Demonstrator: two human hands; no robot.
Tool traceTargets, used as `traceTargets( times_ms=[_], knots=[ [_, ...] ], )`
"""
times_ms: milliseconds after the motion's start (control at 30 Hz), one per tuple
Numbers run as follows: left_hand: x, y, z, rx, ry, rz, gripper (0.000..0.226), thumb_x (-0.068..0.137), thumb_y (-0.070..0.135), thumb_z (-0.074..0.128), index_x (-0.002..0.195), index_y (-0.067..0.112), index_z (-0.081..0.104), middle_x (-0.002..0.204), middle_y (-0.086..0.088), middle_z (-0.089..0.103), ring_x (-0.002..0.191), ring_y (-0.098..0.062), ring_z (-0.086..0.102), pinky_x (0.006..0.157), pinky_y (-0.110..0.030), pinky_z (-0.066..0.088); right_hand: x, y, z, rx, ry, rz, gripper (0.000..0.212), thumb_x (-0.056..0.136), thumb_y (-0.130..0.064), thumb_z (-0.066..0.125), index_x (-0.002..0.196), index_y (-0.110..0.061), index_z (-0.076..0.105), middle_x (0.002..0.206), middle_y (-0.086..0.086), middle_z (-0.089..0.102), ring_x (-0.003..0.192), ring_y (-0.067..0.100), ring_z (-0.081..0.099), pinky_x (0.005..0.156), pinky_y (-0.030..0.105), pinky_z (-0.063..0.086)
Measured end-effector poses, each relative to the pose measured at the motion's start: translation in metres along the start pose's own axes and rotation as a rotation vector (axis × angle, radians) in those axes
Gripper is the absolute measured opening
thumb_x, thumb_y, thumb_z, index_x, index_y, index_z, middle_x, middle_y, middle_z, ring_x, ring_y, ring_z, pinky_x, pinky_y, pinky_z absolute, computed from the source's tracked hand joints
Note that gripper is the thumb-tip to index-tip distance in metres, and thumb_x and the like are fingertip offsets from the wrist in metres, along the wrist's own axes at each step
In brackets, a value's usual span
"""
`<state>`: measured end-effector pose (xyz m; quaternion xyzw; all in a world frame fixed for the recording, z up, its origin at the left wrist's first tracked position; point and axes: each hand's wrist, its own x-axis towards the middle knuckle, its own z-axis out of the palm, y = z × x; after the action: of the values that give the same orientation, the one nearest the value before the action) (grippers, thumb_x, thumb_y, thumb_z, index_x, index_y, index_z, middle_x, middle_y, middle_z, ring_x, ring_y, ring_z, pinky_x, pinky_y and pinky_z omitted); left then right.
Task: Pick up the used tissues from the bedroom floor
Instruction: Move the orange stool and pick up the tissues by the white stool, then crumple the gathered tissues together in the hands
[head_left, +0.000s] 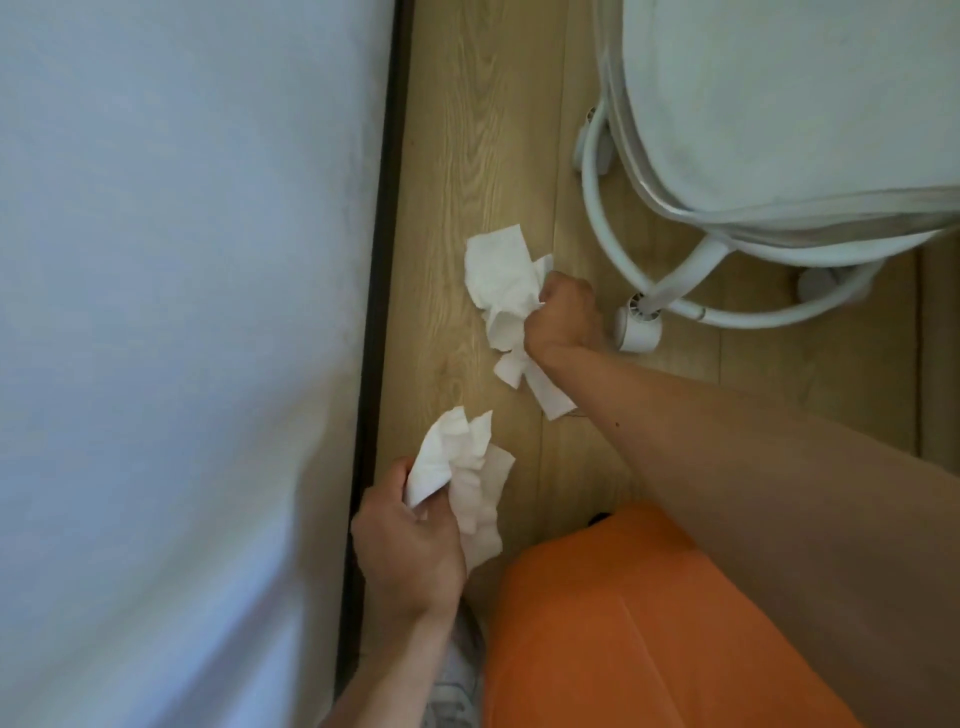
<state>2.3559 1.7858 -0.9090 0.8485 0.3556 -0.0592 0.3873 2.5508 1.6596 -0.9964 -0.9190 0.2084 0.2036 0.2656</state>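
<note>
My right hand (563, 317) is stretched forward low over the wooden floor (467, 130), closed around a bunch of crumpled white tissues (506, 291) that spill out to its left and below the wrist. My left hand (410, 551) is nearer to me, close to the bed's dark edge, gripping a second wad of white tissues (467, 478) that sticks up above the fingers. Whether the far tissues touch the floor cannot be told.
A bed with a pale sheet (171, 312) and dark frame edge (384, 260) fills the left. A white cot on a tubular frame with castor wheels (639, 325) stands at the right. My orange shorts (649, 623) cover the bottom. The floor strip between them is narrow.
</note>
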Motion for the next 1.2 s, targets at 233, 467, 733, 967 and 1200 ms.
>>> traceTargets(
  times_ms=[233, 467, 733, 967, 1200],
  knots=[
    [0.014, 0.056, -0.038, -0.119, 0.001, 0.081, 0.017, 0.087, 0.028, 0.073, 0.101, 0.017, 0.071, 0.095, 0.003, 0.075, 0.09, -0.01, 0.071, 0.073, -0.03, 0.06, -0.054, -0.017, -0.067, 0.417, -0.111, -0.353, 0.025, 0.073, 0.006, 0.058, 0.072, -0.018, 0.05, 0.071, -0.008, 0.052, 0.066, 0.007, 0.046, 0.056, 0.02, 0.033],
    [0.036, 0.16, -0.083, -0.354, -0.729, 0.028, 0.04, 0.077, 0.032, 0.078, 0.114, 0.019, 0.072, 0.11, -0.005, 0.076, 0.102, -0.026, 0.074, 0.083, -0.043, 0.06, -0.106, -0.016, -0.185, 0.722, -0.417, -0.276, 0.015, 0.076, 0.003, 0.069, 0.072, -0.003, 0.057, 0.066, 0.004, 0.057, 0.058, 0.011, 0.052, 0.052, 0.031, 0.048],
    [-0.036, 0.263, -0.096, -0.195, -0.795, 0.268, 0.042, 0.073, 0.03, 0.085, 0.111, 0.033, 0.067, 0.102, 0.009, 0.075, 0.094, -0.01, 0.073, 0.073, -0.025, 0.061, -0.174, 0.003, -0.311, 0.958, -0.394, -0.115, 0.01, 0.082, 0.006, 0.065, 0.079, -0.003, 0.064, 0.079, 0.017, 0.069, 0.068, 0.026, 0.065, 0.069, 0.047, 0.058],
    [-0.146, 0.379, -0.138, 0.026, -0.902, 0.52, 0.043, 0.073, 0.018, 0.084, 0.111, 0.032, 0.07, 0.096, 0.022, 0.074, 0.089, 0.002, 0.07, 0.071, -0.011, 0.053, -0.277, 0.026, -0.452, 1.078, -0.292, -0.017, 0.024, 0.079, -0.013, 0.062, 0.099, -0.005, 0.071, 0.092, 0.026, 0.071, 0.082, 0.035, 0.069, 0.075, 0.052, 0.058],
    [-0.297, 0.496, -0.217, 0.03, -0.895, 0.583, 0.026, 0.072, 0.033, 0.08, 0.097, 0.031, 0.075, 0.087, 0.013, 0.077, 0.077, -0.005, 0.073, 0.059, -0.016, 0.055, -0.423, 0.047, -0.618, 0.726, -0.025, -0.277, 0.052, 0.075, -0.044, 0.079, 0.121, -0.026, 0.061, 0.113, -0.009, 0.059, 0.099, 0.007, 0.061, 0.074, 0.016, 0.048]
  ],
)
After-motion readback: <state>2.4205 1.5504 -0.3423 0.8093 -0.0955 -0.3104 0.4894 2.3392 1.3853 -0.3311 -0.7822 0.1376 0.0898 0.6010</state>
